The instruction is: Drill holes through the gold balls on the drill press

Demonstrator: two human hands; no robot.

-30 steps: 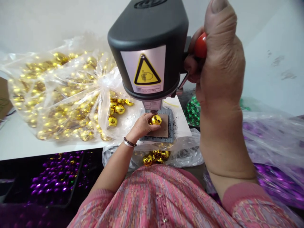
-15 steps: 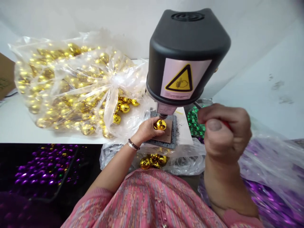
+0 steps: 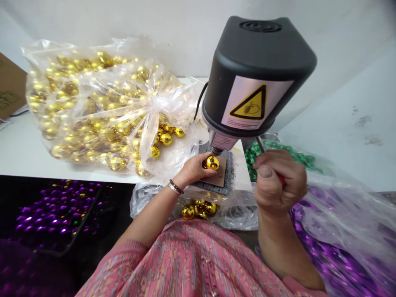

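Note:
A shiny gold faceted ball (image 3: 212, 163) is held between the thumb and fingers of my left hand (image 3: 194, 168), over a brown board (image 3: 219, 177) on the grey base plate (image 3: 229, 167). A dark hole shows in the ball's top. Just above it is the chuck (image 3: 216, 151) of a black drill press (image 3: 262, 53) with a yellow warning label; whether a bit touches the ball I cannot tell. My right hand (image 3: 280, 181) is wrapped round the press's lever (image 3: 261, 144), whose red grip shows between the fingers.
A clear bag (image 3: 93, 107) full of gold balls lies on the white table (image 3: 18, 152) to the left. Several gold balls (image 3: 199, 209) rest in plastic before my lap. Green balls (image 3: 283, 150) and purple ones (image 3: 334, 264) are at right, more purple ones (image 3: 52, 210) below left.
My right hand has swung down and inward with the lever. The gold ball stays in my left hand, and its top hole now shows more clearly below the chuck. The view has shifted slightly.

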